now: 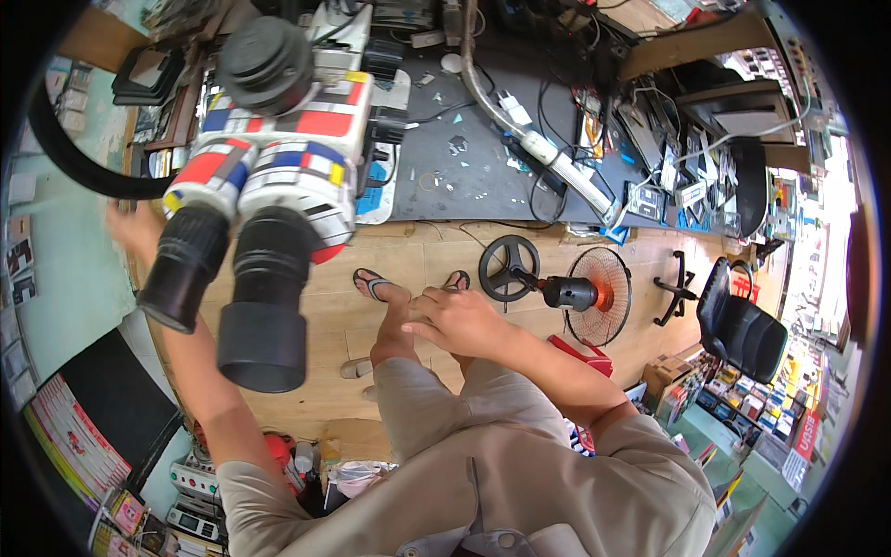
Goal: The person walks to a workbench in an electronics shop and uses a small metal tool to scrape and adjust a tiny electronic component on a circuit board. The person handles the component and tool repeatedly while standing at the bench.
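Note:
A stereo microscope (pixel 288 158), patterned in white, red, blue and yellow, fills the upper left, its two black eyepieces (pixel 264 306) pointing down toward me. Beyond it my left hand (pixel 135 227) reaches out at the far left, close under a curved black tube (pixel 93 172). That hand is smeared and partly covered by the microscope, so its fingers cannot be made out. Over my knee hangs my right hand (pixel 459 320), its thumb apart from the loosely bent fingers, with nothing in it. Whether it touches the leg is unclear.
A dark work mat (pixel 436 186) on the bench bears small scraps, cables and a white power strip (pixel 561 172). Phone parts (pixel 664 176) crowd its right side. On the floor stand a fan (pixel 594 295) and a black chair (pixel 738 320). Equipment boxes (pixel 195 497) stand at lower left.

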A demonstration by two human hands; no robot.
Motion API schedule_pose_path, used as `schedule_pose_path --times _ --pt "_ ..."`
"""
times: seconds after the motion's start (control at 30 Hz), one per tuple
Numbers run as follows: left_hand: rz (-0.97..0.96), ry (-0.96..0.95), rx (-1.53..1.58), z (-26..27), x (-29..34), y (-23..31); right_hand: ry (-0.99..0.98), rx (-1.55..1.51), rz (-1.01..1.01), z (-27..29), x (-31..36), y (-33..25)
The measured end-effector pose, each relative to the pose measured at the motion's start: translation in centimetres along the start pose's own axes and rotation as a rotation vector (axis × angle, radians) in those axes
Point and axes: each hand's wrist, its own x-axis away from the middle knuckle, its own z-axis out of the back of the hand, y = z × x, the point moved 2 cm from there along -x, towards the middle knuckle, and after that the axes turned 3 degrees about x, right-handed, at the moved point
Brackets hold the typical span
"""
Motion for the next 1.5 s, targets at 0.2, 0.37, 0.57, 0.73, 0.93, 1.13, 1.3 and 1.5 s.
schedule_pose_path --times 0.2,0.37,0.57,0.73,0.93,1.13,1.3,1.5 --pt "0.006 0.091 0.47 8.6 15.0 5.2 -0.075 -0.058 -0.065 0.6 1.9 2.0" --pt "0.452 -0.33 0.513 11.8 34.4 11.7 0.037 -0.158 -0.089 -1.7 3.4 3.9" --pt "0.822 -0.782 0.798 10.1 43.2 24.5 0.06 -0.293 -0.26 -1.3 5.8 5.8" --pt "0.777 -0.863 0.866 8.1 44.6 25.9 0.089 -0.344 -0.388 -0.5 8.8 8.6" --pt "0.771 -1.043 0.804 7.9 48.2 25.1 0.112 -0.383 -0.467 -0.4 12.0 11.7" --pt "1.096 -1.175 0.853 7.6 50.7 29.0 0.139 -0.319 -0.316 -1.0 14.2 12.2" --pt "1.072 -1.238 0.872 6.3 51.5 30.4 0.083 -0.37 -0.26 -0.8 15.9 13.3" --pt "1.156 -1.288 0.833 6.0 51.3 30.4 0.059 -0.384 -0.26 -1.6 16.8 14.5"
